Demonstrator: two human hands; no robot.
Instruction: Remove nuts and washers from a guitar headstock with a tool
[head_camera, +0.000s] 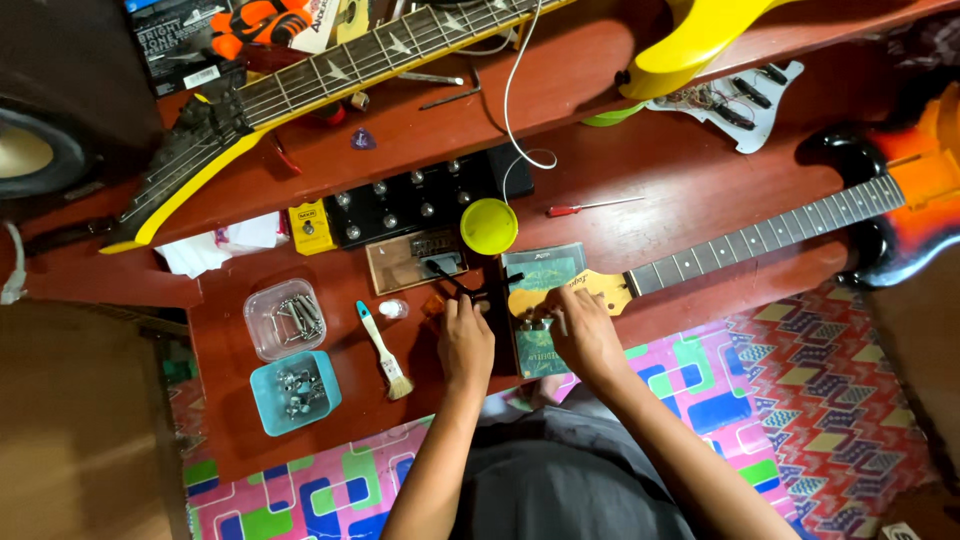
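**Hands at a guitar headstock on a red workbench**

Red-brown wood fills most of the head view: a workbench (700, 200) with a raised shelf across the upper part of the frame, and a bright patterned mat at the lower edge. Just below the centre, the left hand (466, 345) is seen closed around a black-handled tool (455, 280) that points up toward a small open box (415, 262). Just to its right, the right hand (585, 335) is laid on a pale wooden headstock (570, 295); its fingers are curled at the tuners, though whether anything is pinched cannot be told. The headstock rests on a dark green booklet (540, 355), and its neck (760, 245) runs to the right toward a sunburst guitar body (915, 190). At the lower left, a clear tub of screws (285, 318), a blue tub of metal parts (295, 392) and a small paintbrush (385, 352) are set out. A yellow round lid (489, 225) lies above the hands, beside a black pedal unit (400, 205). A yellow guitar (300, 90) is laid along the shelf.
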